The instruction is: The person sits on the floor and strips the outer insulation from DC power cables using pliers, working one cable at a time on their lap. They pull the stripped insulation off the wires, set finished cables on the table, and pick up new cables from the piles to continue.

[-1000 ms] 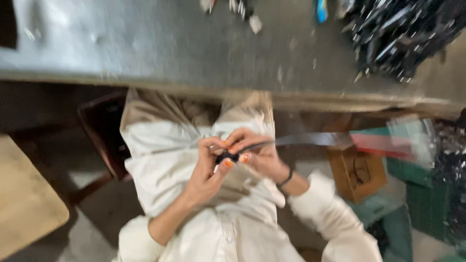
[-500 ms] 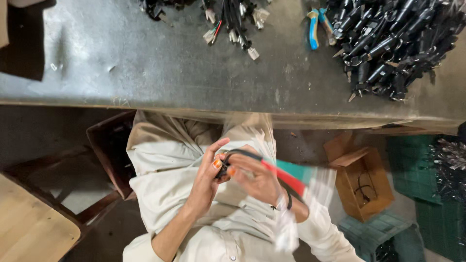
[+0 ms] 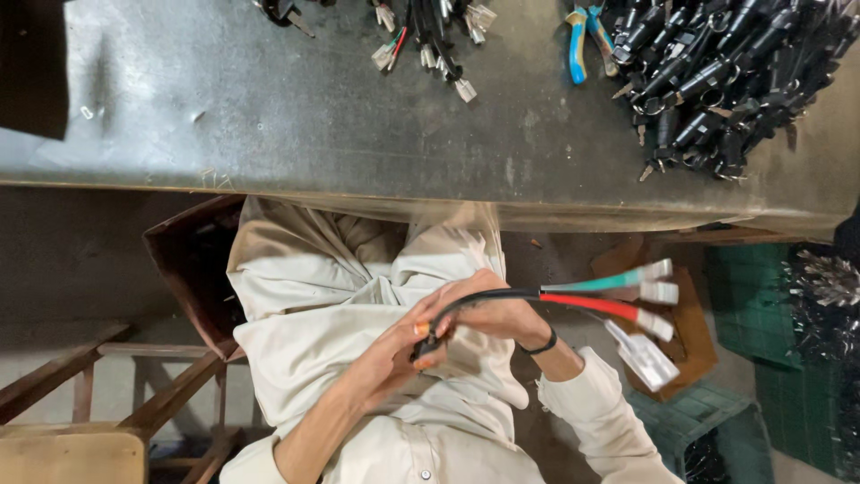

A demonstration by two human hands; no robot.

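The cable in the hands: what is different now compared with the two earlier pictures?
The cable has swung round: its free end with red and green wires and white connectors, blurred and lower before, now points out to the picture's right, level. The view shifted too, showing more of the bench. Unchanged: left hand and right hand still grip the black end over the lap; pliers and parts pile stay put.

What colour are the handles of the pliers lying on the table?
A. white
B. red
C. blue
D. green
C: the pliers lie at the far edge of the grey table, beside the heap of black plugs, and their handles are blue with a bit of yellow.
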